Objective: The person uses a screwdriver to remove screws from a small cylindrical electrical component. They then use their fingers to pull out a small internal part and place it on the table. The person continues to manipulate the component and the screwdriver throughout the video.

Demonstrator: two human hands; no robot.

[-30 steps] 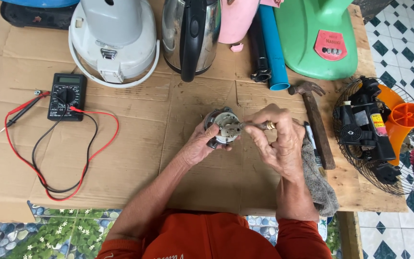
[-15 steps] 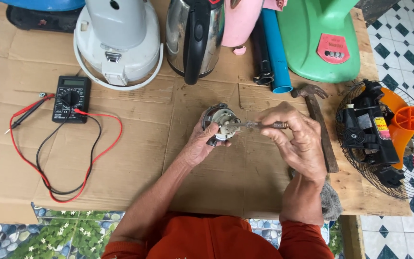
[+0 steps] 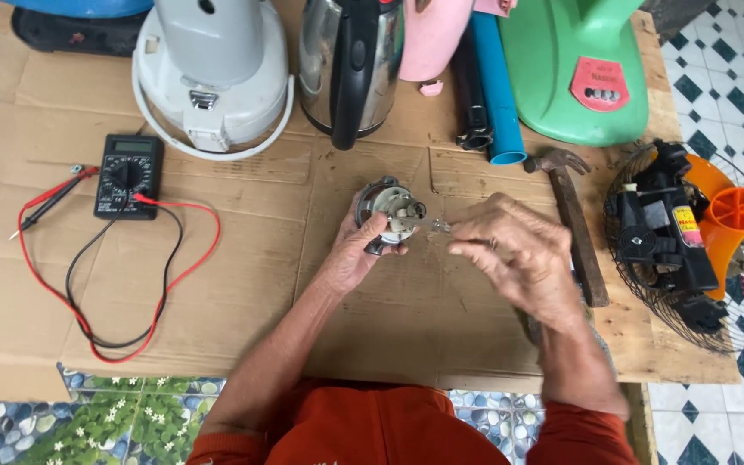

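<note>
1. The left hand [image 3: 356,251] holds a small round metal motor part [image 3: 389,209] just above the tabletop [image 3: 217,284].
2. The right hand [image 3: 523,258] pinches a thin metal tool [image 3: 430,225] touching it.
3. It helps to hold the part still and push gently.
4. I count one meter [image 3: 128,175], one kettle [image 3: 348,65], one hammer [image 3: 574,220].

Place: looked like a home appliance-repair bench.
Evidence: multimeter [image 3: 128,174] at 10 o'clock, kettle [image 3: 350,65] at 12, hammer [image 3: 574,220] at 3, cardboard-covered table [image 3: 217,301].
</note>
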